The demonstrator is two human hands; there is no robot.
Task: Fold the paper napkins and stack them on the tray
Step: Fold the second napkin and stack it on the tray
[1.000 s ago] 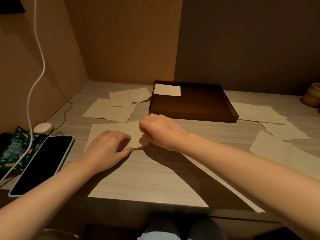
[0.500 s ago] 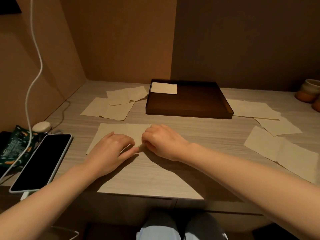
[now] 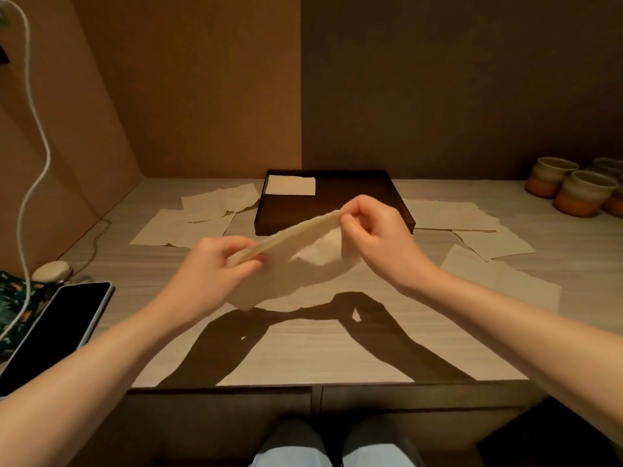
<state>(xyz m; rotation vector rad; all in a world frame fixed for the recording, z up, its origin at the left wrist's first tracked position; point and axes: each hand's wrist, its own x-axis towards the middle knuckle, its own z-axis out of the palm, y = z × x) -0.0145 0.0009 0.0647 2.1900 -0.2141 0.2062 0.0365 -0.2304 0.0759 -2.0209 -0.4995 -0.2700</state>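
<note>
napkin (image 3: 296,261) held aloft btwn both hands, limp, sagging mid.

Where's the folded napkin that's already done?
The folded napkin lies flat in the tray's far left corner, beyond both hands, with loose napkins on the table to its left.

No readable text, label, brand, number or sign shows anywhere.
</note>
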